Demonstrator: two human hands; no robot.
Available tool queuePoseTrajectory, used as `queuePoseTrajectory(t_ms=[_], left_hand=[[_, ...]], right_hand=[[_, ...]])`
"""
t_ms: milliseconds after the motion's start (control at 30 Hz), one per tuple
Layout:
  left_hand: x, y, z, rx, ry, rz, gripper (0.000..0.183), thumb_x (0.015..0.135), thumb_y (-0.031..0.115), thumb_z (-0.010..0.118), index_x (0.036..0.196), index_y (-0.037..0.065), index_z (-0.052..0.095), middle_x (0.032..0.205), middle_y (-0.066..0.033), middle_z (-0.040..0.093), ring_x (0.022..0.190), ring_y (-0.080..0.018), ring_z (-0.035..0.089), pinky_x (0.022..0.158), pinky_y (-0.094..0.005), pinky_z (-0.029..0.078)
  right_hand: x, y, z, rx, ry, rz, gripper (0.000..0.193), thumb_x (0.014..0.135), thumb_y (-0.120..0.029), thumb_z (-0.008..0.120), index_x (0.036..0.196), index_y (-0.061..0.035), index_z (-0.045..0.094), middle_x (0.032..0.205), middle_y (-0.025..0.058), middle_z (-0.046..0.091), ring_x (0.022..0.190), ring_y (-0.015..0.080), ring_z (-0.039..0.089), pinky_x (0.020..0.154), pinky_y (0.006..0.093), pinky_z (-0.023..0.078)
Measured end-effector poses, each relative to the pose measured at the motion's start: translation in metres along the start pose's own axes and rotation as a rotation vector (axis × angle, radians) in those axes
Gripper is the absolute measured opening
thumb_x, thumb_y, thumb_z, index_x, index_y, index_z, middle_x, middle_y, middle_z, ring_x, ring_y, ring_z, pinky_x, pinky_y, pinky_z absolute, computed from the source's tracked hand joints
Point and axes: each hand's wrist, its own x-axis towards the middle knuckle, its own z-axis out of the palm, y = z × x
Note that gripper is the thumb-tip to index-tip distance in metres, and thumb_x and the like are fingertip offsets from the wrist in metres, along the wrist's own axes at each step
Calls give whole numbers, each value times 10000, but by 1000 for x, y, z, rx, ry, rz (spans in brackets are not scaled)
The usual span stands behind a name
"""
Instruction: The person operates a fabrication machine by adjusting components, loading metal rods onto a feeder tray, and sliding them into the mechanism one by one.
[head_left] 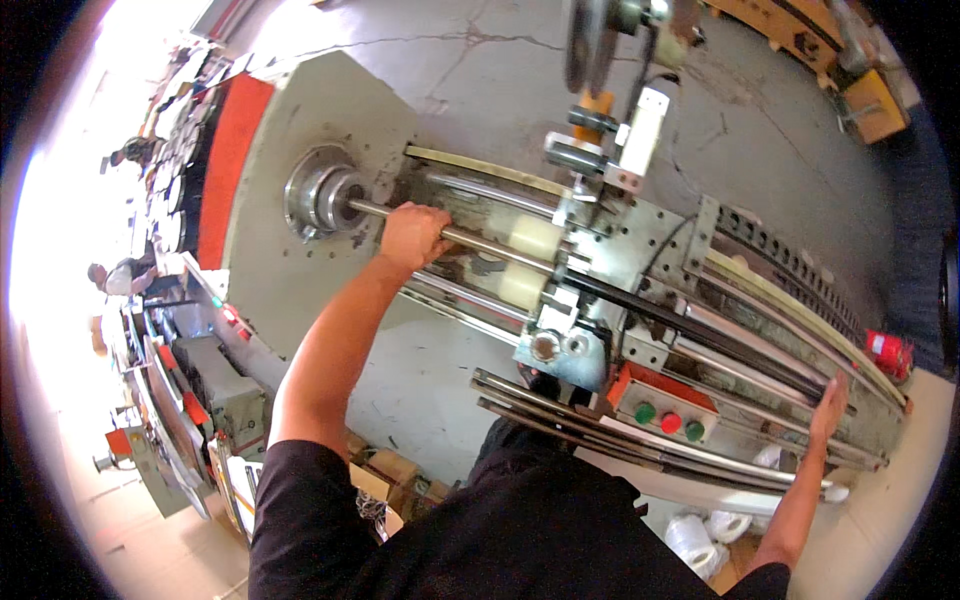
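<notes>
Gripping a slim, shiny metal rod, the left hand curls its fingers round it, just right of the round, stepped steel chuck. Guiding the rod appears to be the step in hand; the next move seems to call for keeping it aligned. Smooth, off-white rollers flank the rod to that hand's right. Farther right, the right hand is by the end of a long dark bar; whether it grips, I cannot tell. Between the two hands sits a boxy red-and-grey control panel with round buttons.
</notes>
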Motion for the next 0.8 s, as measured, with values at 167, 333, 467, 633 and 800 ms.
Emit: queuePoseTrajectory(t_ms=[167,333,467,633,800], left_hand=[[-8,-41,13,-36,54,-4,264,771,273,836,922,112,692,838,-119,706,903,-357,706,825,-498,513],[-11,-44,6,0,7,-55,237,779,288,835,903,126,715,875,-107,743,928,-325,725,855,-474,511],[-6,-18,5,64,-24,-76,195,791,296,820,872,139,738,893,-104,760,928,-308,737,864,-458,516],[7,18,7,-27,-61,-47,276,786,342,842,912,116,747,875,-147,756,895,-363,732,851,-505,546],[14,60,10,-33,-26,-11,259,834,369,810,891,125,743,867,-121,761,883,-334,744,823,-470,561]], right_hand=[[-14,-11,6,-60,83,-95,672,1148,-577,293,1618,-136,484,1698,119,411,1599,330,303,1313,520,213],[-29,-72,-8,-66,-44,-152,653,1161,-528,281,1575,-87,527,1648,138,477,1552,327,388,1328,468,182],[-38,-113,10,-46,-8,-279,688,1151,-558,274,1550,-73,555,1609,151,522,1523,333,428,1323,496,184],[-56,-188,19,5,15,-416,672,1146,-557,277,1548,-102,566,1576,150,560,1479,348,479,1305,521,210],[-87,-289,24,59,39,-519,532,1150,-442,384,1498,-103,598,1536,138,595,1468,341,492,1301,526,229]])
